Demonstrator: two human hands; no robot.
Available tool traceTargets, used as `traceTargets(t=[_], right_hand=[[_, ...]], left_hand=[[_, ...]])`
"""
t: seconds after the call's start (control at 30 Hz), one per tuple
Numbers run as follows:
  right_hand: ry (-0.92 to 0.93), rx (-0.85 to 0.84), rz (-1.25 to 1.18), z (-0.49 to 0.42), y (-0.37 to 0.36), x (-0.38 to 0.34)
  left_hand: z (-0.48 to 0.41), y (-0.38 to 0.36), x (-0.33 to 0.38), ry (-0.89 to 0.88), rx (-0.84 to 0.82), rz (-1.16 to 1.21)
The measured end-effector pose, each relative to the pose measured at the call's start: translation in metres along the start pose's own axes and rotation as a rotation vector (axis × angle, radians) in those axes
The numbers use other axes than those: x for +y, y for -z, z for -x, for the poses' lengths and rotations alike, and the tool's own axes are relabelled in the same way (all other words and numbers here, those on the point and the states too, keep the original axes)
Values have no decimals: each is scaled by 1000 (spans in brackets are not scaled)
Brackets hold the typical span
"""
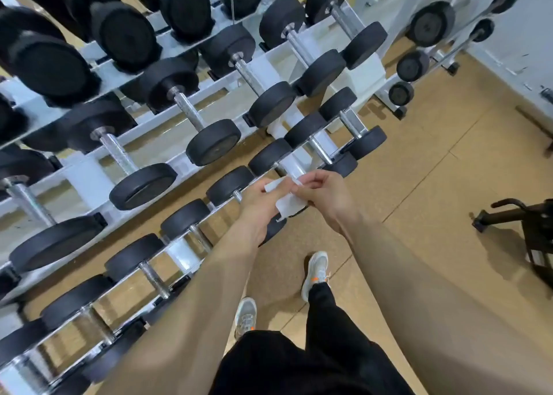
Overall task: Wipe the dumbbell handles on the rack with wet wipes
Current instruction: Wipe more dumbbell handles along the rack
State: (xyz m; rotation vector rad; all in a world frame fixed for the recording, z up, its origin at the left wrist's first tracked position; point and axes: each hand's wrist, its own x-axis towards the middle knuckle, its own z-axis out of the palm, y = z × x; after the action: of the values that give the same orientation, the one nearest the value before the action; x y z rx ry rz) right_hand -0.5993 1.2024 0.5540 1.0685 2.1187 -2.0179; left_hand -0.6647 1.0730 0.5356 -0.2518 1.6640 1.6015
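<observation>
A white wet wipe (288,203) is held between both hands in front of the lowest tier of a white dumbbell rack (89,179). My left hand (258,207) holds its left side, and my right hand (321,194) pinches its top edge with thumb and fingers. The hands hover over a small black dumbbell (230,185) whose chrome handle is mostly hidden behind them. Rows of black dumbbells with chrome handles (187,109) fill three tiers, the larger ones higher up.
The floor (419,185) is tan cork-like tile. My feet in grey sneakers (315,270) stand close to the rack's front. A second rack with small dumbbells (431,23) stands at the upper right, and a dark machine base (526,224) lies at the right.
</observation>
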Motion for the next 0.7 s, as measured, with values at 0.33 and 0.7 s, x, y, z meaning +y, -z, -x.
traceTargets(t=[0.33, 0.7], right_hand=[[-53, -297, 29, -96, 99, -25], [-241, -564, -162, -129, 97, -44]], left_hand=[[-44, -101, 35, -42, 91, 157], [-52, -100, 43, -101, 237, 288]])
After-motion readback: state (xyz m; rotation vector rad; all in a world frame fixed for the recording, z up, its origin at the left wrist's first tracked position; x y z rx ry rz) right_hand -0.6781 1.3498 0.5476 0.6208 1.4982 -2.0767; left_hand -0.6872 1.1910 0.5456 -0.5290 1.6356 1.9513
